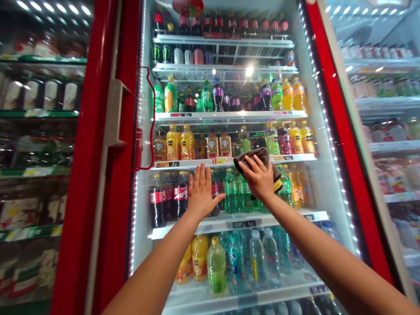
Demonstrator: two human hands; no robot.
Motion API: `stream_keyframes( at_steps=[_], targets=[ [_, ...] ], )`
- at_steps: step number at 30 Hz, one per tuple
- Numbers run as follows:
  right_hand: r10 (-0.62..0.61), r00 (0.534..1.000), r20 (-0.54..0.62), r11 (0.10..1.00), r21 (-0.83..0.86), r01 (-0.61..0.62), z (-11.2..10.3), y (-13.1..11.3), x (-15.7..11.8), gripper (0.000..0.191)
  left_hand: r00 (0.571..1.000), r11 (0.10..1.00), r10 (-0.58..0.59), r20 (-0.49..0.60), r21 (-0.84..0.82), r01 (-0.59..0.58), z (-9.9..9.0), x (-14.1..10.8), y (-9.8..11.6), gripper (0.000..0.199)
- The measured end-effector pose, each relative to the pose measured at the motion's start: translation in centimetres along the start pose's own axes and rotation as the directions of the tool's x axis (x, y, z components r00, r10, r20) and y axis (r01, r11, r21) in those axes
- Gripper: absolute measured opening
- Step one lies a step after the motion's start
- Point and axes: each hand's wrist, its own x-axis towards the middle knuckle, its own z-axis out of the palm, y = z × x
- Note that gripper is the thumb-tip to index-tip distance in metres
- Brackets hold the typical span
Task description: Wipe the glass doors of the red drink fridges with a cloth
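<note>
A glass door with a red frame [114, 210] stands in front of me, with lit drink shelves behind it. Flat on the glass lies my left hand [200, 192], fingers stretched upward, thumb out to the right, holding nothing. My right hand [260, 177] presses a dark grey cloth [267, 155] to the glass, at about the height of a white shelf edge. A yellow and black piece [278, 186] of the cloth shows below the right hand. Part of the cloth is hidden under the fingers.
A pale door handle [114, 113] juts out at the left of the door. Behind the glass, several shelves hold bottles, such as orange drinks [173, 142] and dark colas [156, 201]. Other stocked coolers stand on the left [39, 113] and right [387, 100].
</note>
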Motion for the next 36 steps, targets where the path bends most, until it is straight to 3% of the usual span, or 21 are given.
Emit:
stream_keyframes(
  at_steps=[3,7,10,12,14,17,20,22,24,26,28,30,34,35,36],
  targets=[
    [0.131,0.991,0.006,0.991,-0.008,-0.131,-0.1,1.8,1.3,0.043,1.000,1.000,0.001,0.001,0.022,-0.001,0.0,-0.1,-0.1,0.118],
    [0.350,0.936,-0.024,0.935,-0.055,-0.351,-0.5,2.6,-1.0,0.052,1.000,0.999,-0.002,0.014,0.037,0.001,0.0,-0.1,-0.1,0.117],
    [0.204,0.976,0.077,0.978,-0.050,-0.200,-0.8,1.9,-2.4,0.058,0.999,0.999,-0.006,0.047,0.041,0.004,0.0,0.0,-0.2,0.117],
    [0.105,0.983,0.148,0.994,-0.029,-0.102,-1.0,2.1,-1.6,0.054,0.998,0.999,-0.013,0.065,0.043,0.010,-0.2,0.1,0.0,0.117],
    [0.126,0.976,0.179,0.992,-0.034,-0.122,-1.2,3.2,0.1,0.052,0.997,0.999,-0.030,0.076,0.048,0.027,-0.5,0.2,0.4,0.118],
    [0.320,0.933,0.165,0.946,-0.106,-0.306,-1.6,5.2,1.4,0.051,0.995,0.999,-0.013,0.103,0.048,0.008,-1.1,0.6,1.9,0.109],
    [0.515,0.852,0.096,0.850,-0.184,-0.494,-1.9,5.5,-0.6,0.056,0.992,0.999,0.029,0.121,0.024,-0.032,-1.3,1.2,4.0,0.094],
    [0.496,0.863,0.098,0.860,-0.193,-0.472,-1.9,4.9,-2.2,0.059,0.991,0.999,0.043,0.128,0.005,-0.044,-1.0,1.6,5.2,0.093],
    [0.388,0.912,0.136,0.916,-0.164,-0.365,-1.7,4.6,-2.7,0.058,0.990,0.998,0.067,0.125,-0.001,-0.067,-0.4,1.8,5.9,0.098],
    [0.311,0.937,0.157,0.947,-0.128,-0.293,-1.5,5.3,-1.9,0.055,0.991,0.996,0.090,0.097,0.014,-0.092,0.1,1.8,6.1,0.102],
    [0.315,0.937,0.147,0.947,-0.115,-0.300,-1.5,6.8,-0.6,0.053,0.993,0.994,0.097,0.062,0.034,-0.099,0.6,1.7,6.1,0.105],
    [0.401,0.909,0.109,0.913,-0.124,-0.388,-1.6,8.3,-0.1,0.052,0.994,0.994,0.101,0.042,0.047,-0.103,0.9,1.7,6.0,0.106],
    [0.642,0.766,-0.028,0.759,-0.121,-0.640,-1.7,8.6,-2.3,0.057,0.993,0.992,0.119,0.013,0.042,-0.119,1.1,1.7,5.9,0.112],
    [0.642,0.766,-0.031,0.760,-0.109,-0.641,-1.7,8.2,-2.9,0.057,0.992,0.992,0.125,0.004,0.036,-0.125,1.1,1.8,5.9,0.114],
    [0.607,0.795,-0.012,0.790,-0.096,-0.605,-1.6,7.9,-3.3,0.057,0.992,0.991,0.129,-0.006,0.030,-0.129,1.2,1.8,5.9,0.115]
  ],
)
